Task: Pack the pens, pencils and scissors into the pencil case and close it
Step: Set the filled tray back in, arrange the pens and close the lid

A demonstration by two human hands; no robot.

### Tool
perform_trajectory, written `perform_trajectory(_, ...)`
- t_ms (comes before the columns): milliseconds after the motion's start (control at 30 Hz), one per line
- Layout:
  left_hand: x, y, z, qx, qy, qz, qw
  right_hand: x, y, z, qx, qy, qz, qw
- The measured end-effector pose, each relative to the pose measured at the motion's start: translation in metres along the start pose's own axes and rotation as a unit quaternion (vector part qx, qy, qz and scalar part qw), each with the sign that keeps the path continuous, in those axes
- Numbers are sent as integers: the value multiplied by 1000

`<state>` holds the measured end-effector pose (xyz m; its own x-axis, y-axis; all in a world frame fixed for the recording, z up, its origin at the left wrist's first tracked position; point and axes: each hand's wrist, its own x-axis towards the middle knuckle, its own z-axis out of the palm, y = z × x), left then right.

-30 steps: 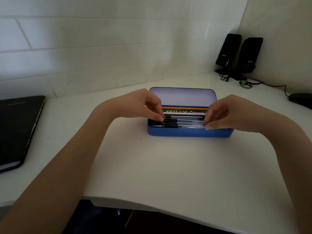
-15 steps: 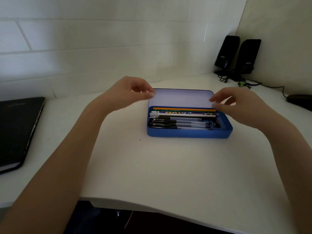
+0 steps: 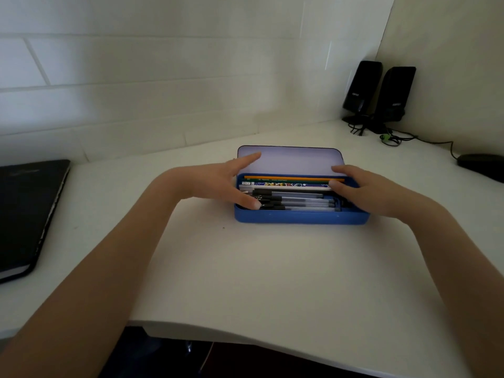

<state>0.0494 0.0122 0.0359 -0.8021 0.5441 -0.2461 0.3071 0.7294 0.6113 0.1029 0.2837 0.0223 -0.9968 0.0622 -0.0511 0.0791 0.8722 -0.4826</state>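
Blue case: open, near desk's back edge, pens and pencils packed
Left hand: grip spread at case end
Right hand: grip spread opposite
Left to do: close lid; scissors not visible

Open blue pencil case holds pens, pencils.

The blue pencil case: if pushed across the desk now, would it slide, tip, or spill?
The blue pencil case looks low and flat, so it likely slides rather than tips. Its lid stands open, so the pens might rattle or shift.

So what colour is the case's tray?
Blue: the tray shows best in the head view.
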Motion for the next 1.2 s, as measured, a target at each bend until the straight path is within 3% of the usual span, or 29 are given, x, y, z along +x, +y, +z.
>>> perform_trajectory(167,-4,-5,-7,-17,6,16,1000,4,0,-1,4,37,-19,999)
perform_trajectory(567,-3,-8,-7,-19,-29,17,999,5,4,-1,0,30,-14,999)
perform_trajectory(700,-4,-10,-9,-44,-38,10,998,1,0,-6,3,59,-35,998)
perform_trajectory(800,-2,-10,-9,-45,-35,4,998,-4,-4,-8,-1,3,-46,999)
perform_trajectory(933,0,-12,-9,-38,-35,-3,999,-5,-3,-5,-90,-104,-8,990)
perform_trajectory(1200,4,-22,-8,-69,-11,6,998,-9,-10,1,-123,-114,-7,986)
